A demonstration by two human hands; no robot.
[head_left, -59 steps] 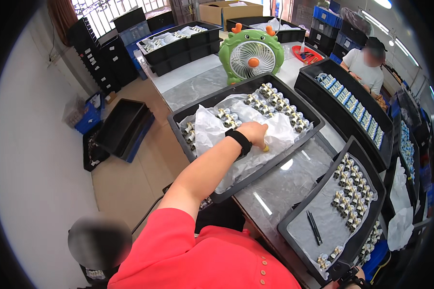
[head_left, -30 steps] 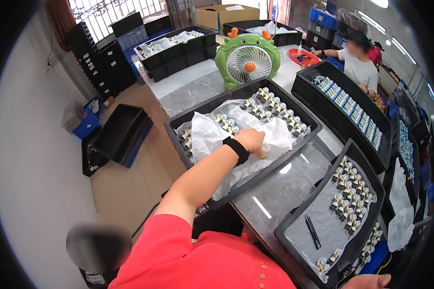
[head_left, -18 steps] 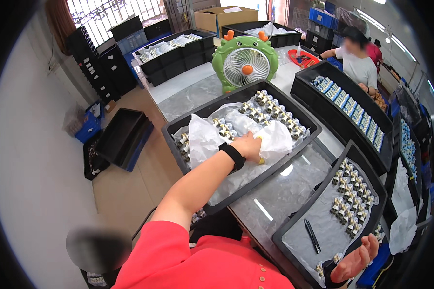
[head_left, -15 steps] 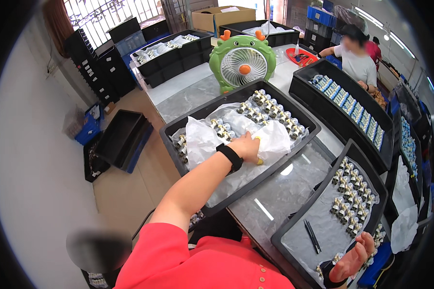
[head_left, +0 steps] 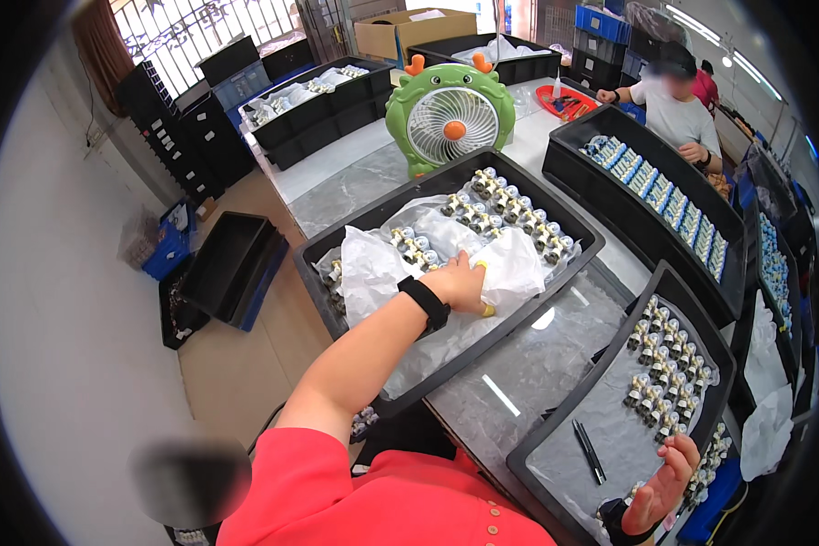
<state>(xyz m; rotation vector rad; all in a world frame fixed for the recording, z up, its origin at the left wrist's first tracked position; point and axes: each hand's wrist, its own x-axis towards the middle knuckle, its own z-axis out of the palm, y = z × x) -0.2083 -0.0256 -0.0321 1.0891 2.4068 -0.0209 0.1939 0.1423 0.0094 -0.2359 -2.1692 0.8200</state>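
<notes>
My left hand [head_left: 460, 285] reaches into the black tray [head_left: 532, 293] in the middle and rests on crumpled white paper [head_left: 519, 264]. Its thumb and forefinger wear yellow finger covers and are spread apart. Around the paper stand rows of small fittings [head_left: 523, 211] with clear tops, brass-coloured middles and dark ends. My right hand [head_left: 666, 482] is raised over the near end of the right-hand tray [head_left: 555, 428], its fingers apart and slightly curled, with nothing visible in them. More such fittings [head_left: 669, 364] stand in that tray, beside a black pen [head_left: 589, 450] lying on the grey liner.
A green dragon-shaped fan [head_left: 451, 123] stands behind the middle tray. Blue-and-white parts fill a long black tray [head_left: 564, 168] at the right, where a co-worker [head_left: 678, 114] sits. Another loaded tray [head_left: 328, 118] stands at the back left. Stacked bins [head_left: 232, 273] lie on the floor.
My left hand stays on the paper, shifting barely. The fingers of my right hand have tilted slightly upward and left. The co-worker's arms have moved.
</notes>
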